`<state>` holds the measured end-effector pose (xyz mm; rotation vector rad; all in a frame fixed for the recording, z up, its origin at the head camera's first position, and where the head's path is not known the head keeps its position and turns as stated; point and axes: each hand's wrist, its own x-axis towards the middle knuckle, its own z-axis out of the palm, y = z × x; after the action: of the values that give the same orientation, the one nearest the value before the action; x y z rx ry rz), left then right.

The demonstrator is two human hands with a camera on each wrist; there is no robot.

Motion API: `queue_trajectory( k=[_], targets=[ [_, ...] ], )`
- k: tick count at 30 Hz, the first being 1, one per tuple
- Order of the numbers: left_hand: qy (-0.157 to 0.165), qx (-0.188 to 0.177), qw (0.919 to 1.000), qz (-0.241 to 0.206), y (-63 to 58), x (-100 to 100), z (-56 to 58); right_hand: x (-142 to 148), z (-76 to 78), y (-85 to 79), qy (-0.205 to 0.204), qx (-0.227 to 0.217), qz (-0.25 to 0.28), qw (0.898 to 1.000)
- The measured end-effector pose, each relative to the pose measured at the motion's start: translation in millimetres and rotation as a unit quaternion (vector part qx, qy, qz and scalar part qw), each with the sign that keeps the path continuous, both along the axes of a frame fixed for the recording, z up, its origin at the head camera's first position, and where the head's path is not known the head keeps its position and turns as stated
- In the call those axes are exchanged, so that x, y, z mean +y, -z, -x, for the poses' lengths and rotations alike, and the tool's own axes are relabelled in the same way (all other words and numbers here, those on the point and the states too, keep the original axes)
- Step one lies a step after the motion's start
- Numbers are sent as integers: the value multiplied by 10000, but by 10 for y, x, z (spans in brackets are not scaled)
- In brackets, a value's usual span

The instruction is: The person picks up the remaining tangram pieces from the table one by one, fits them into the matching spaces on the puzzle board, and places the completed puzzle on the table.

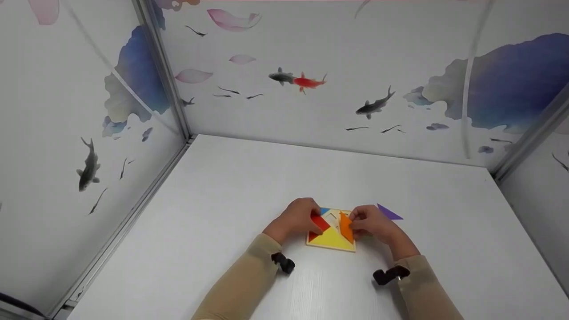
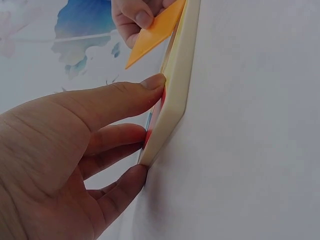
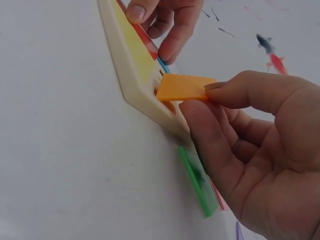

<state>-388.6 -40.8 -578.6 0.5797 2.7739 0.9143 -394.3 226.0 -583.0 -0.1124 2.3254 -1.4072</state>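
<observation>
A square tangram board [image 1: 330, 248] lies on the table with a yellow piece [image 1: 331, 240], a red piece [image 1: 323, 223] and a blue piece [image 1: 325, 210] in it. My left hand [image 1: 300, 217] holds the board at its left side, thumb over the red piece and fingers along the edge. Between thumb and fingers, my right hand [image 1: 375, 225] pinches an orange parallelogram tangram piece [image 3: 182, 87]. That piece is tilted, with its lower edge close over the bare recess at the board's right side.
A green piece [image 3: 196, 181] and a pinkish-red piece [image 3: 220, 196], partly hidden, lie beside the board under my right hand. Farther right rests a purple triangle [image 1: 390, 212]. White panels [image 1: 329, 120] painted with fish enclose the white table [image 1: 249, 178].
</observation>
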Motion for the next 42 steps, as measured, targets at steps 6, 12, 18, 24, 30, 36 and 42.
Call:
queue_trajectory(
  k=[6, 12, 18, 24, 30, 36, 42],
  targets=[
    [-55, -1, 10000, -8, -18, 13, -7, 8, -16, -37, -74, -24, -32, 10000],
    [-63, -63, 10000, -3, -5, 17, 1, 5, -26, -32, -180, -2, 43, 9998],
    [-75, -66, 9999, -49, 26, 9, 9, 4, -31, -30, -263, 18, -36, 9996],
    [-49, -12, 10000, -10, 40, 6, 19, 12, -22, -16, -299, -2, -110, 9995],
    [-77, -89, 9999, -78, 26, 10, 22, 10, -24, -18, -180, -33, -256, 9995],
    [-170, -153, 9997, -40, 22, 11, 15, -21, -33, -27, -186, -46, -527, 9984],
    [-173, -153, 9997, -94, 33, 14, 19, -32, -48, -52, -177, -23, -630, 9979]
  ],
)
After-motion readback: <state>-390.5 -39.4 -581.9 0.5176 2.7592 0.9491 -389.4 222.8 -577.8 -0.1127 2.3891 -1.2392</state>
